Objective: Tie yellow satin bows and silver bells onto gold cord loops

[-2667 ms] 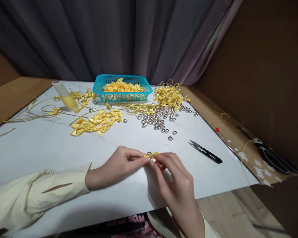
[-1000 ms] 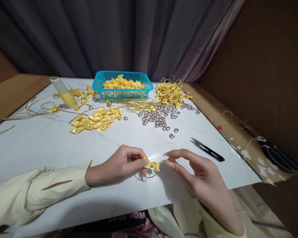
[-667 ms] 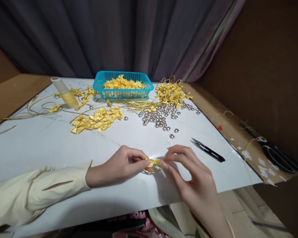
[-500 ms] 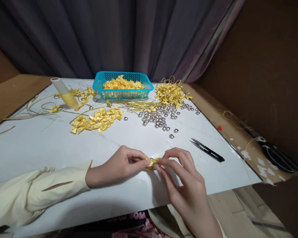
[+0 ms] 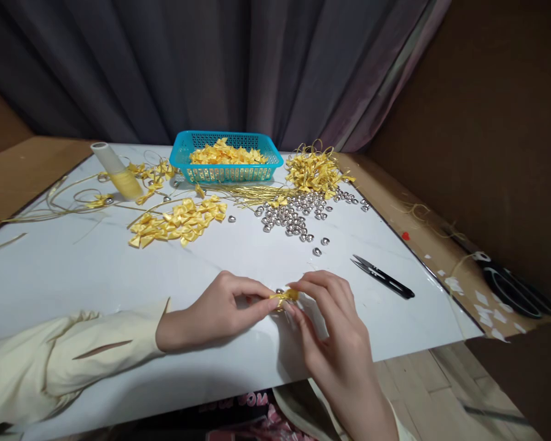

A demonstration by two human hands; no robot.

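Observation:
Just in front of me, a small yellow ribbon bow (image 5: 285,296) is held between my two hands, low over the white tabletop. Thumb and index finger of my left hand (image 5: 224,306) pinch its left end. The fingertips of my right hand (image 5: 337,327) close round its right end, index finger above and thumb below. A silver bead (image 5: 280,291) shows at the bow's upper edge. Some gold cord seems to lie under the bow, partly hidden by the fingers.
Loose silver beads (image 5: 287,218) and yellow bows (image 5: 179,222) lie beyond my hands. Behind them stand a blue basket (image 5: 227,176) of bows and a tilted thread cone (image 5: 117,171). Black thread snips (image 5: 382,277) lie to the right; black-handled scissors (image 5: 514,286) rest near the board.
The bow's right side now shows more, as my right fingers have spread around it. My left hand keeps its pinch almost unmoved.

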